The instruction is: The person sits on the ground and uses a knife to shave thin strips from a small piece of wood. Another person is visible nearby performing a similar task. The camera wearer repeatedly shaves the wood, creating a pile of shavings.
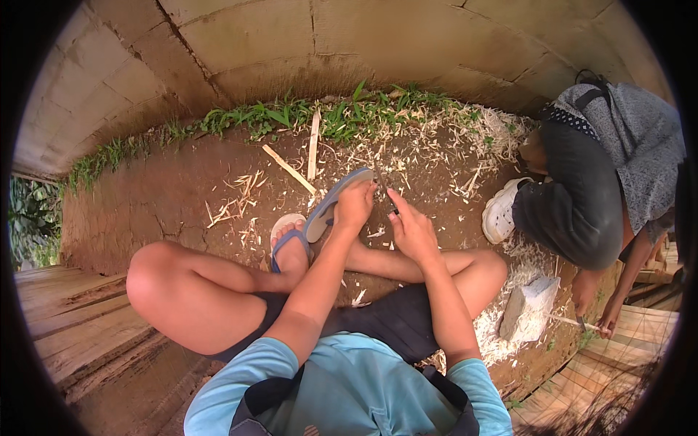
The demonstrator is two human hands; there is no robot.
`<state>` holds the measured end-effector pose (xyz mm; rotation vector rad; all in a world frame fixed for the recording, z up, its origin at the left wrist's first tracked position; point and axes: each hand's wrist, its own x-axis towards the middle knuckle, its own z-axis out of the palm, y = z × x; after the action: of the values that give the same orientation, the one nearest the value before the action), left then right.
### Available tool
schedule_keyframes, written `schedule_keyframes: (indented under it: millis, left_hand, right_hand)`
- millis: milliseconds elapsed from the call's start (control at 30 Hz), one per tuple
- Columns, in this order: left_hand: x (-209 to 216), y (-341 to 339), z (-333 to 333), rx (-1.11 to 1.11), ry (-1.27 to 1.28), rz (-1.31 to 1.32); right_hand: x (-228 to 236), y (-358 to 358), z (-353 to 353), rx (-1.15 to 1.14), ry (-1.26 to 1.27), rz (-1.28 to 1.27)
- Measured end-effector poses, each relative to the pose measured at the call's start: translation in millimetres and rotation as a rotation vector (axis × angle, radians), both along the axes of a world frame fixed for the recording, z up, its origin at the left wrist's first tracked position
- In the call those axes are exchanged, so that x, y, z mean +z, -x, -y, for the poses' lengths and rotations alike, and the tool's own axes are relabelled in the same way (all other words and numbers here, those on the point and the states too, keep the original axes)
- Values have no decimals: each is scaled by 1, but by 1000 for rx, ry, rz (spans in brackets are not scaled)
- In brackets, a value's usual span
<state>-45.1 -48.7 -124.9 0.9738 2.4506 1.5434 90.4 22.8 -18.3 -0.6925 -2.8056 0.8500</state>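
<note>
My right hand is closed round the dark handle of a thin knife, its narrow blade pointing up and to the left. Just left of the blade, my left hand is closed, thumb and fingers pinched together; whatever they hold is too small to make out. Beneath and beside that hand a grey-and-blue flip-flop is tilted up on its edge, partly covered by the hand. A second flip-flop with a blue strap is on my other foot, flat on the dirt.
Two pale wood strips and many shavings lie on the brown dirt. Grass lines a block wall. At right another person crouches, holding a thin stick by a pale block. Wooden planks are at left.
</note>
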Motion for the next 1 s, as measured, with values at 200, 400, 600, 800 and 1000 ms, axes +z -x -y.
schedule_keyframes:
  millis: [200, 400, 600, 800, 1000]
  left_hand:
    - [-2, 6, 1, -39, 42, -33]
    - [0, 2, 0, -36, 56, -8]
    - [-1, 3, 0, -52, 65, -13]
    - [2, 2, 1, -58, 22, 1]
    - [4, 2, 3, -64, 16, -3]
  right_hand:
    - [3, 7, 3, -35, 79, 57]
    - [1, 7, 3, -34, 78, 2]
    - [-2, 6, 3, -12, 51, -9]
    - [-1, 8, 2, -4, 45, -11]
    - [-4, 7, 2, 3, 8, 20]
